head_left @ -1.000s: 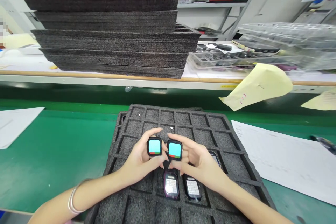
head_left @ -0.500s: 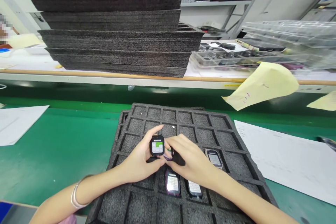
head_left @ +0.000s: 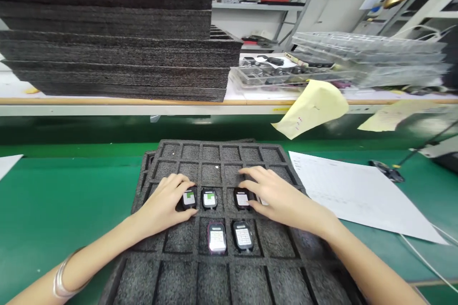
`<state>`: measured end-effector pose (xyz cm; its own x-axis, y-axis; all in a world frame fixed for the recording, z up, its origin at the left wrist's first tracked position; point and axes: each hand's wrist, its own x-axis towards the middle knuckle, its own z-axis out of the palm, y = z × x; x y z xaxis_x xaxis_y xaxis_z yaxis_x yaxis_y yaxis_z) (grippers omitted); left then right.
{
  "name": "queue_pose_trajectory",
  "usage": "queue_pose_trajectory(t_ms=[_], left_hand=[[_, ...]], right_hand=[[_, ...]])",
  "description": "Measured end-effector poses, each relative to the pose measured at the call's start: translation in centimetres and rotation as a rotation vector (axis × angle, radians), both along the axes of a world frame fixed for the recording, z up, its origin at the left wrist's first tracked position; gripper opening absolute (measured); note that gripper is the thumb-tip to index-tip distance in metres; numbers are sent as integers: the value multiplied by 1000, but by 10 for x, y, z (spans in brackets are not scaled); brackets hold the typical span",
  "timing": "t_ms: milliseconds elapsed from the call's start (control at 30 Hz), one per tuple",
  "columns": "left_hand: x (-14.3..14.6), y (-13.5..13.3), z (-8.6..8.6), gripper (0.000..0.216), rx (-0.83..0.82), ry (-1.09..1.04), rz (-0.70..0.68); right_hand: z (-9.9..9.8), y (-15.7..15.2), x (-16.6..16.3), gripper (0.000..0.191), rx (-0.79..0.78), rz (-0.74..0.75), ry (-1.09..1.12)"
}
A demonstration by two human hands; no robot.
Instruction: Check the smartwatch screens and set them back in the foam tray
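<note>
Under my hands lies a black foam tray divided into square cells. My left hand holds a small black smartwatch with a green and white screen, fingers at its top and thumb below. A similar smartwatch rests in the cell beside it. My right hand has its index finger and thumb at the upper right edge of a dark smartwatch with a white screen. That hand partly covers a pale thing. Nearer me, a purple-edged smartwatch and a black smartwatch sit in cells, screens lit.
A tall stack of black foam trays stands on the shelf behind. Clear plastic boxes are at the right, with a yellow paper hanging below. White sheets lie on the green table.
My hands were together over the tray, with a smartwatch raised in the left. They have moved apart and down to separate cells. The view has turned right.
</note>
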<state>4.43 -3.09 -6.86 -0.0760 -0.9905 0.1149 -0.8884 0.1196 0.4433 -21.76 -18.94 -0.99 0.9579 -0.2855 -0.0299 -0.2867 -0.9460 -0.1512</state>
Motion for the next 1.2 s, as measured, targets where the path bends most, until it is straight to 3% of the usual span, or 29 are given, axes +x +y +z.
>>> queue_pose_trajectory(t_ms=[167,300,500,600,767,900,967,1133,1200], left_hand=[[-14,-12,19,39,-59,-128,-107],[-53,-41,33,33,-79,-241,-209],[-105,-79,27,40,-36,-396,-263],[-111,-84,22,48,-22,-384,-220],[-104,-83,19,42,4,-303,-223],[-102,-86,16,37,32,-196,-212],[-102,-89,13,36,40,-110,-220],[-84,-87,13,37,40,151,-201],[-68,-79,19,35,71,319,-146]], right_hand=[[-1,-14,-41,30,-41,-83,78],[-8,-10,-42,42,-61,-111,156],[-14,-6,-37,39,-43,-143,82],[-21,-10,-40,40,60,-172,-18],[-32,-13,-44,36,171,-233,-112],[-22,-16,-41,36,264,-270,-213],[-11,-16,-35,35,406,-282,-320],[12,-4,-5,43,1140,-278,-654],[12,4,8,47,1266,-282,-741]])
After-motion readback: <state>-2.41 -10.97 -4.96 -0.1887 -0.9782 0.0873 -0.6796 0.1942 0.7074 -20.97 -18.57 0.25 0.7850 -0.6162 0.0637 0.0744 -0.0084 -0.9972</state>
